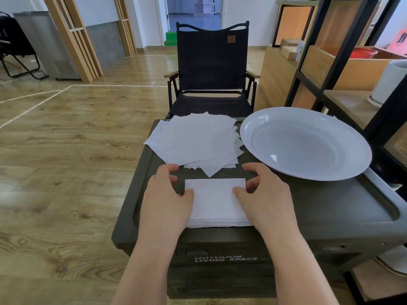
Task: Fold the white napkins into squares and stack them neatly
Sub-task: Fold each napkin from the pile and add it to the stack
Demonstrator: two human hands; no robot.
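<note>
dark storage-box counter on wood floor, near to far. folded stack at near edge, layered, top sheet looks squared. left hand and right hand flank it, thumbs lying on top sheet, fingers curled over the side edges: both grips closed on the stack, light. looks like squaring-up step. best done by pinching both sides evenly, nudging layers flush, pressing crease flat, no dragging on top sheet. just beyond, loose pile of unfolded napkins, fanned, plenty left. right of pile, white plate, bare. black folding chair behind.
</note>
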